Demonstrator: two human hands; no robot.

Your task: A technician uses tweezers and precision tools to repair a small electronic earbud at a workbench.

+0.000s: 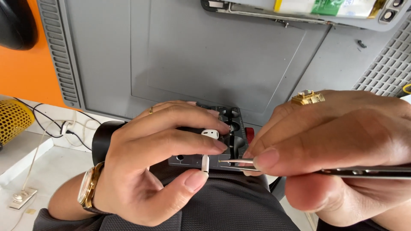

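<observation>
My left hand grips a dark metal holding fixture that rests on my lap, fingers across its top and thumb below. A white earbud sits clamped in the fixture, its stem pointing down toward my thumb. My right hand, wearing a gold ring, pinches metal tweezers. The tweezer tips reach left to just beside the earbud stem's lower end.
A grey work mat covers the bench ahead, with an opened phone at its far edge. An orange surface and yellow mesh object lie left. White cables and a wall socket are on the floor.
</observation>
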